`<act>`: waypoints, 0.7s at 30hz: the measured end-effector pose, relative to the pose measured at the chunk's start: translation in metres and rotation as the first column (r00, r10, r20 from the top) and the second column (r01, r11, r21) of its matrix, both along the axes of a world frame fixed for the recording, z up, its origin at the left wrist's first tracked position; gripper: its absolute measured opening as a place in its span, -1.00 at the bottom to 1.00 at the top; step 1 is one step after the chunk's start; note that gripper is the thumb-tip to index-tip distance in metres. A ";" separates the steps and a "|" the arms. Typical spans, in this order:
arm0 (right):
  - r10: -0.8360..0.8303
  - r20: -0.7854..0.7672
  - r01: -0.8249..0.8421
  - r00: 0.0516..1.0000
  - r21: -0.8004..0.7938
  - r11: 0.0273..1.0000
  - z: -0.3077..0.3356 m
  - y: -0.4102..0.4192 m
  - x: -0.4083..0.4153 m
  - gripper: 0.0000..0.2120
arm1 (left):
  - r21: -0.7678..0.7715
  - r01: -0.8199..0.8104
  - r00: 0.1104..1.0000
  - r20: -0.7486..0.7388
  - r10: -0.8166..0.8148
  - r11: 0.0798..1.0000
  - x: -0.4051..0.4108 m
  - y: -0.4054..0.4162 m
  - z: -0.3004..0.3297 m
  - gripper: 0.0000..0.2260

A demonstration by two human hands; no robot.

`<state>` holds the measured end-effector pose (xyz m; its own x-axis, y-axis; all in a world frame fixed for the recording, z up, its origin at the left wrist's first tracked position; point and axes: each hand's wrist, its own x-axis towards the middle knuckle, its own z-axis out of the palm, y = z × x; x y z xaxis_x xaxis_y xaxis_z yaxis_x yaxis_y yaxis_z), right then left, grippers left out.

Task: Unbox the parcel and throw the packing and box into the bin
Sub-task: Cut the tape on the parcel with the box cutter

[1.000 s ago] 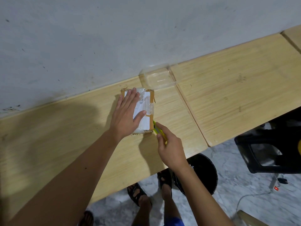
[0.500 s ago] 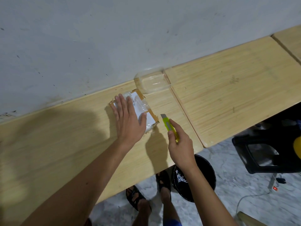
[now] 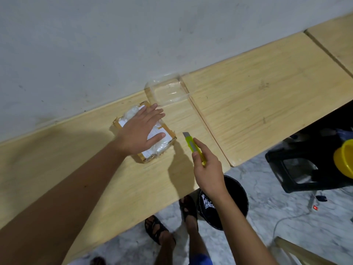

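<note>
While the parcel lies taped shut, these lines give the scene:
Parcel: a small cardboard box [image 3: 147, 150] with a white label under clear tape lies flat on the wooden surface [image 3: 86, 169], toward its far edge by the wall, turned at an angle to that edge.
Left grip: the left hand [image 3: 141, 131] lies flat on top of the parcel, fingers straight and spread, pressing it down.
Right grip: the right hand [image 3: 208, 169] is curled round a yellow-green utility knife [image 3: 193, 147], thumb along the handle; the blade tip points toward the far edge and stands just beside the parcel's right corner, apart from it.
Clear container: a transparent plastic tray [image 3: 168, 90] sits against the far edge, just beyond the parcel, beside the seam where the next board [image 3: 267, 104] begins; I see nothing in it.
Bin: a round black bin [image 3: 235, 196] stands on the floor under the near edge, below the right wrist; white scraps lie inside.
Edges: the near edge runs just behind the right hand; the parcel is well in from it.
Open room: bare wood extends left of the parcel and across the next board to the right.
Floor: a black stool [image 3: 298, 169] and a yellow bowl [image 3: 344, 159] stand off the right end.
</note>
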<state>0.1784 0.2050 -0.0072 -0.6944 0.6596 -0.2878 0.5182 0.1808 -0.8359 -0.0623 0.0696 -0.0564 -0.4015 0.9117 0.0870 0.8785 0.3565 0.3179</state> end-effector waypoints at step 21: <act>0.044 -0.087 -0.049 0.995 -0.060 0.997 -0.008 -0.003 -0.039 -0.61 | 0.023 -0.218 0.976 0.002 0.218 0.976 -0.004 -0.012 0.003 -0.39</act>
